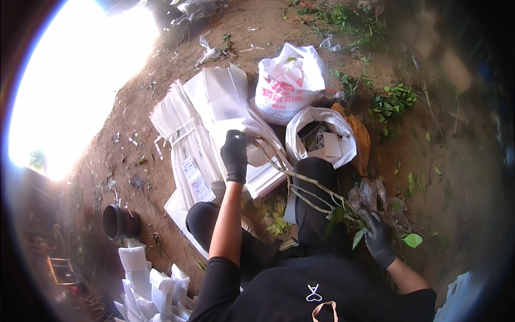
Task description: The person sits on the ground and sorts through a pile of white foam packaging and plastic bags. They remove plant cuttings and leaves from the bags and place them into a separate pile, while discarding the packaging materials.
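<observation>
A dark glove covers my left hand (234,155), which is over the stack of white bubble mailers; its fingers look curled, but whether anything is in them does not show. My right hand (377,237), gloved too, grips the leafy end of a bare-stemmed plant (307,177). Its stems run across my right knee towards the mailers, where the far end lies near my left hand. A strapped bundle of white padded mailers (193,141) lies under and left of my left hand. Plastic-wrapped root balls (368,193) sit just beyond my right hand.
An upright white sack with red print (289,90) stands ahead, beside an open white sack (350,151) holding scraps and card. An orange-brown bag (360,137) leans there. Cut leafy sprigs (392,104) lie right. A black pot (120,222) and several wrapped white packages (161,287) are at left.
</observation>
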`<action>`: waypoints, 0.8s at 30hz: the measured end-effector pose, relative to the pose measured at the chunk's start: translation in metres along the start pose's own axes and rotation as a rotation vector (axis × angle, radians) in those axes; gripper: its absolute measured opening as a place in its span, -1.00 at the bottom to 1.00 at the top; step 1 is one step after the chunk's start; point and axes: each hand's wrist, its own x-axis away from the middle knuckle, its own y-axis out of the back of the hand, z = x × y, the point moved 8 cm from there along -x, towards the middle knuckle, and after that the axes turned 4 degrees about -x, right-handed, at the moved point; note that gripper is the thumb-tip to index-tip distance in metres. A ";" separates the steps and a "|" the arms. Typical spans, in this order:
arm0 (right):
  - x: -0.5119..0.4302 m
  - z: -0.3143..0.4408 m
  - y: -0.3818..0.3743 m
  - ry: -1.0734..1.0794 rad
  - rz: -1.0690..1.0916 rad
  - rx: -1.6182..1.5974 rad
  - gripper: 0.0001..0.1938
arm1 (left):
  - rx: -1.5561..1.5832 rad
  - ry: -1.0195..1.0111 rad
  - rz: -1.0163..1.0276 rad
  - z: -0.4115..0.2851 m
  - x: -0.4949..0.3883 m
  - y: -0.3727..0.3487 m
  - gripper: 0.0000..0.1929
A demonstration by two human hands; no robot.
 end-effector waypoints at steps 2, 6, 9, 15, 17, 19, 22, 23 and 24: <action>-0.008 0.008 0.010 0.078 -0.023 0.050 -0.34 | -0.121 0.117 0.067 0.005 -0.008 -0.002 -0.80; -0.027 0.020 0.031 0.286 -0.152 0.191 -0.46 | -0.406 -0.287 0.049 -0.031 -0.021 -0.005 -0.56; -0.030 0.012 0.032 0.362 -0.180 0.216 -0.51 | -0.562 -0.499 0.372 -0.023 -0.021 -0.049 -0.54; -0.026 -0.013 0.033 0.362 -0.217 0.266 -0.57 | -0.452 -0.679 0.521 -0.021 -0.018 -0.065 -0.84; -0.026 -0.018 0.034 0.342 -0.232 0.302 -0.56 | -0.418 -0.667 0.558 -0.024 -0.019 -0.058 -0.82; -0.030 -0.033 0.029 0.282 -0.207 0.293 -0.54 | -0.389 -0.745 0.536 -0.034 -0.010 -0.051 -0.80; -0.036 -0.058 0.011 0.221 -0.138 0.302 -0.49 | -0.297 -0.724 0.480 -0.044 -0.004 -0.040 -0.78; -0.037 -0.066 0.006 0.205 -0.110 0.310 -0.46 | -0.285 -0.683 0.452 -0.045 -0.007 -0.036 -0.77; -0.039 -0.065 -0.002 0.179 -0.049 0.288 -0.44 | -0.279 -0.636 0.428 -0.042 -0.006 -0.030 -0.76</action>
